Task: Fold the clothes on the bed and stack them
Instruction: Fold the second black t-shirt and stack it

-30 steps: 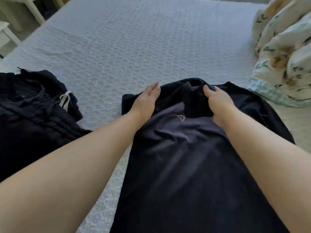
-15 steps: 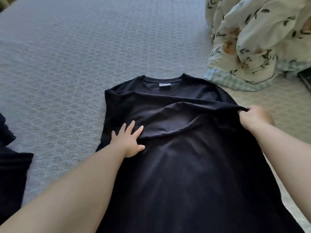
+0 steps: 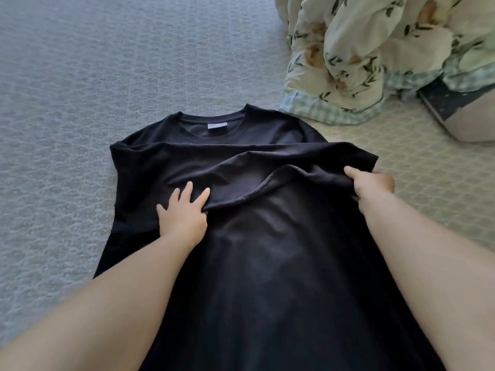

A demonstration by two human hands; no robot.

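Note:
A black T-shirt (image 3: 267, 263) lies lengthwise on the grey quilted bed (image 3: 107, 62), its collar with a white label (image 3: 217, 126) at the far end. A sleeve is folded across the chest. My left hand (image 3: 184, 215) presses on the shirt's left side with fingers spread, its thumb tucked under the edge of the folded sleeve. At the shirt's right edge, my right hand (image 3: 372, 183) is closed on a bunched fold of the sleeve fabric.
A crumpled cream duvet with a leaf print and a green checked border (image 3: 375, 49) lies at the far right. A dark flat object (image 3: 444, 100) sits beside it near the right edge. Grey bedspread stretches to the left and beyond the shirt.
Both hands left the collar area: the left now presses the shirt's left side, the right grips the right sleeve edge. The view swung right, and the dark clothes pile left the frame.

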